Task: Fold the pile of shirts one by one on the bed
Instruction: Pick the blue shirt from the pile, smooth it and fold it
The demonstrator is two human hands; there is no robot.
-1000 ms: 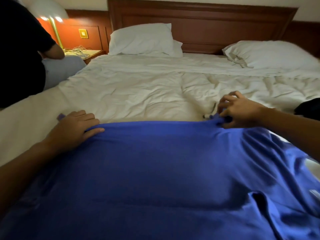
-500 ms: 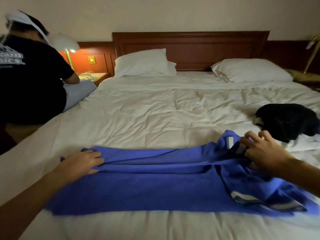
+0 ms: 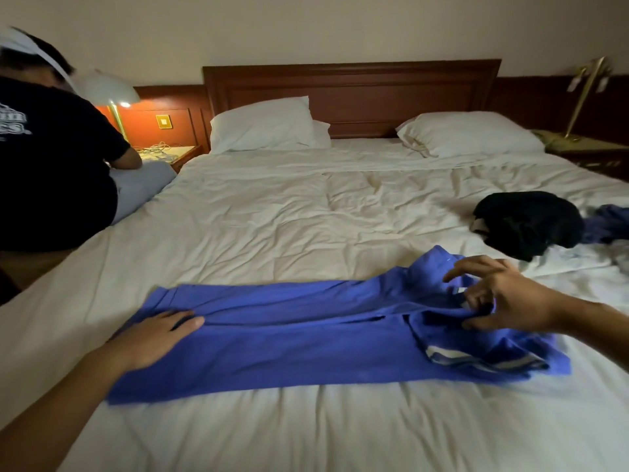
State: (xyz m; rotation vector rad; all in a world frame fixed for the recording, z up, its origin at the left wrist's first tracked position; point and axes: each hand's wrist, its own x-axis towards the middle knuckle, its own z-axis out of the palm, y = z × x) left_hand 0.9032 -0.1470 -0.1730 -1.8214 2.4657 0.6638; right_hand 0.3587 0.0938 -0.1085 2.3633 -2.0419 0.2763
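Your blue shirt (image 3: 306, 345) lies across the near part of the bed (image 3: 272, 226), folded lengthwise into a long soft band of matte knit. A ridge runs along its middle. At its right end the cloth bunches, and a white-striped trim (image 3: 476, 359) curls out from under it.

Your left hand (image 3: 156, 338) lies flat on the shirt's left end, fingers straight and close together, pressing the cloth down. Your right hand (image 3: 503, 298) is at the bunched collar end. Its thumb and curled fingers pinch a fold of the cloth while the index finger sticks out above it.

The white bedding is creased all over, with two plump pillows (image 3: 262, 126) against a dark wooden headboard (image 3: 350, 97). A crumpled black garment (image 3: 527, 223) sits to the right, well apart from the shirt, with a purplish garment (image 3: 609, 223) just beyond it.

That purplish one is cut off by the frame's right edge, so its shape is unclear. Your right fingers are blurred and cover most of the collar. Another person (image 3: 51, 158) in a black top sits at the bed's left edge, partly out of view.

Compared with half a second ago, your left fingers have gone from curled on the fold to flat. Your right index finger has lifted clear. The white label near the collar is now mostly behind your fingers, and the shirt itself lies where it did
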